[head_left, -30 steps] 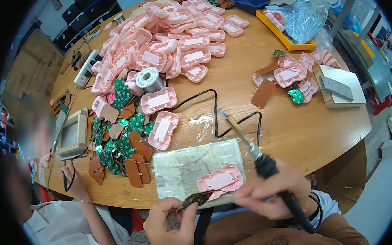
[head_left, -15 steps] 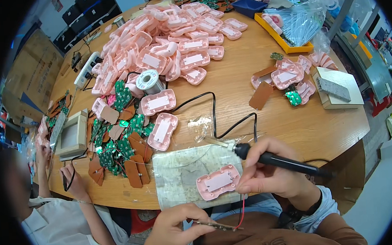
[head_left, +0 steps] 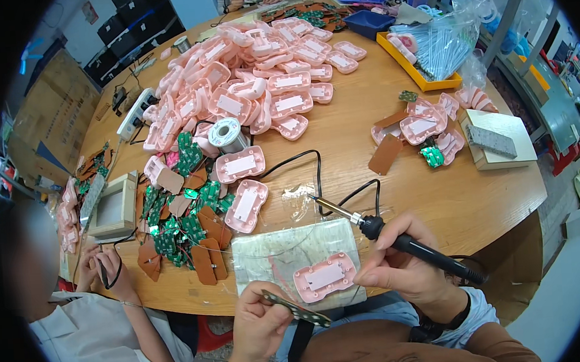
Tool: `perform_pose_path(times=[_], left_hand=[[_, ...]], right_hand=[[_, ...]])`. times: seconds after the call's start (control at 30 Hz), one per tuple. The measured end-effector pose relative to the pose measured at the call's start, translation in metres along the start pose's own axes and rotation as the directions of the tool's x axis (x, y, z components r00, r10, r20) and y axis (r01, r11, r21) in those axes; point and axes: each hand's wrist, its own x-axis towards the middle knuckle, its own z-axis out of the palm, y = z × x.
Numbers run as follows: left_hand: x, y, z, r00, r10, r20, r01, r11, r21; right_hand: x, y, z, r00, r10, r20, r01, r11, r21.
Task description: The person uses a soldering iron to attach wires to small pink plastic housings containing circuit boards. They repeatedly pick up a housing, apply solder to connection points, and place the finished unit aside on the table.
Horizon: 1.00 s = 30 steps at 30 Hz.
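My left hand (head_left: 262,322) pinches a thin printed circuit board (head_left: 296,308) in front of the mat's near edge; it is tilted, with its green side partly showing. In my right hand (head_left: 411,263) is a black-handled soldering iron (head_left: 434,254), its metal tip pointing up and left over the table. The thumb and fingertips of that hand are near a pink plastic shell (head_left: 324,277), which lies open side up on the worn pale mat (head_left: 251,250). Whether the fingertips touch the shell, I cannot tell. A thin solder wire crosses the mat's far side.
A big heap of pink shells (head_left: 232,105) fills the far middle. Nearer lie a solder spool (head_left: 229,135) and piled green and brown boards (head_left: 192,217). The iron's black cable (head_left: 319,172) loops across the table (head_left: 340,138). A yellow tray (head_left: 423,76) stands far right; a co-worker sits left.
My left hand has raised and turned the board, moving slightly left. The red and black wires by my right fingers no longer show. The iron's tip has swung up and left.
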Motion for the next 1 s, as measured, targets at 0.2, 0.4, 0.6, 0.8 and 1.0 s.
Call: perform_pose_path(times=[0.2,0.4,0.6,0.8,1.0], left_hand=[[-0.005,0.004,0.005,0.992,0.034,0.118,-0.080,0.912,0.402],[-0.008,0.017,0.009,0.991,0.000,0.134,-0.090,0.733,0.674],[-0.002,0.039,0.030,0.968,-0.003,0.253,-0.226,0.435,0.871],[0.001,0.035,0.081,0.988,0.141,0.055,-0.141,0.728,0.670],[0.007,0.030,0.090,0.993,0.113,0.042,-0.113,0.760,0.640]], right_hand=[[-0.001,-0.011,-0.005,0.992,0.120,-0.032,-0.121,0.992,-0.039],[-0.003,-0.013,-0.004,0.996,0.064,0.069,-0.055,0.990,-0.128],[-0.005,-0.012,-0.007,0.986,0.097,0.136,-0.063,0.969,-0.238],[-0.009,-0.007,0.007,0.971,-0.156,0.180,0.203,0.937,-0.284],[-0.008,-0.002,0.015,0.897,-0.437,0.069,0.411,0.764,-0.498]])
